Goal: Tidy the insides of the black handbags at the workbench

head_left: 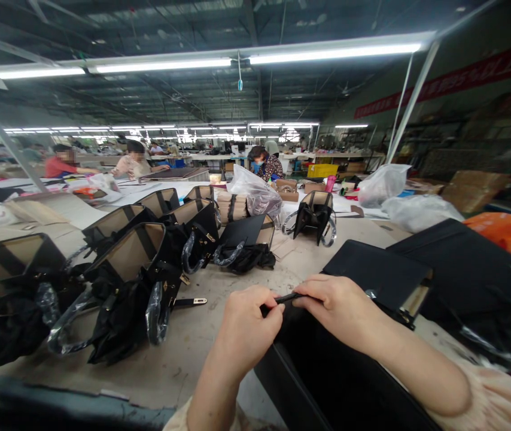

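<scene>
A black handbag [300, 383] is right in front of me, its dark opening facing up. My left hand [252, 317] pinches the bag's top edge between thumb and fingers. Close beside it, my right hand [334, 302] grips the same edge, thumb below and fingers above. A short stretch of black rim shows between the two hands. Just beyond my right hand lies another black bag [372, 269] on its side. To the left of my left hand, a black strap with a gold metal plate [199, 301] sticks out from a bag.
Several black bags with beige insides [125, 251] and plastic-wrapped handles crowd the table's left. A small black bag [313, 215] stands farther back. Clear plastic bags [255, 191] and an orange bag [507, 230] lie around. Other people [267, 164] sit across the table.
</scene>
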A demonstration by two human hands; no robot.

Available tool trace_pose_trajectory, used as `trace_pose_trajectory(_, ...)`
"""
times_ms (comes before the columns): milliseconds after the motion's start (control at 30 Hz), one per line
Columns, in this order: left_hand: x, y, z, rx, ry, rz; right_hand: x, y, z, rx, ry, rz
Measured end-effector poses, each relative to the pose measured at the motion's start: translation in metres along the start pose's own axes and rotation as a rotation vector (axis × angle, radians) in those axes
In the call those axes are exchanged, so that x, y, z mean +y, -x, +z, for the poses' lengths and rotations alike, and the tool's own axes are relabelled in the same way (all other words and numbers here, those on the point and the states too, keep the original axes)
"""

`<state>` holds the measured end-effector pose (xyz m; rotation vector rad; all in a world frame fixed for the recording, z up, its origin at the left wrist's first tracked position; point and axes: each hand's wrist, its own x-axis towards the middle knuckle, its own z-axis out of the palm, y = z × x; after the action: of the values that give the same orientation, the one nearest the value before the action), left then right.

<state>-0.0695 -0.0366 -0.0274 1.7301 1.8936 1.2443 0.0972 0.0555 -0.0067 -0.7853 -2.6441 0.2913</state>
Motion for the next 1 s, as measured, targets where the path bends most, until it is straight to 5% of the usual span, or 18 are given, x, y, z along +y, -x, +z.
trace_pose_trajectory(367, 0.000, -0.002, 0.000, -0.007, -0.037, 0.003, -0.008, -0.001, -0.001, -0.036, 0.205, -0.008)
trace_pose_trajectory(1000, -0.001, -0.001, 0.002, 0.032, -0.031, 0.004, -0.009, -0.011, -0.002, -0.078, 0.199, -0.080)
